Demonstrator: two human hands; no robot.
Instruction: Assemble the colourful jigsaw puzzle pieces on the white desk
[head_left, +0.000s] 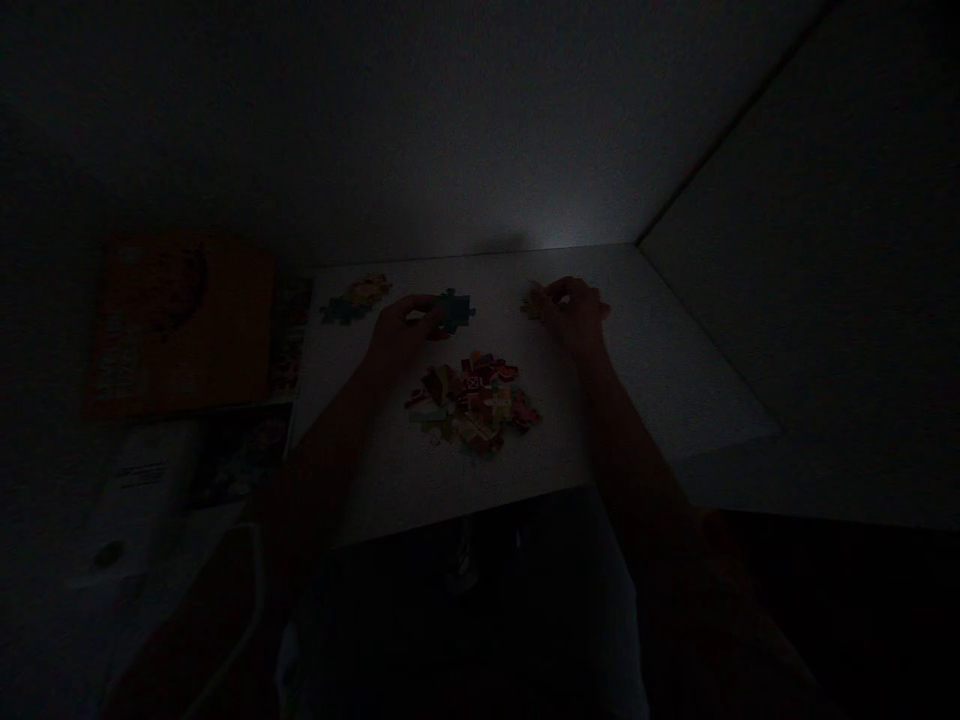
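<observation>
The view is very dark. My left hand (409, 322) pinches a teal jigsaw puzzle piece (454, 311) above the white table. Over on the right, my right hand (574, 312) has its fingers closed at a small group of light-coloured puzzle pieces (533, 303), and a puzzle piece seems to be between the fingertips. Part of that group is hidden behind the hand. A larger heap of mixed red, pink and beige puzzle pieces (480, 405) lies between my forearms. Beyond my left hand is a small cluster of teal and yellow pieces (356, 300).
The white table (555, 440) meets a wall (450, 150) at the back. Left of it stands an orange box (187, 325) with dark printing. A white object with printed text (139, 490) is below the box. A second wall or panel (825, 260) rises on the right.
</observation>
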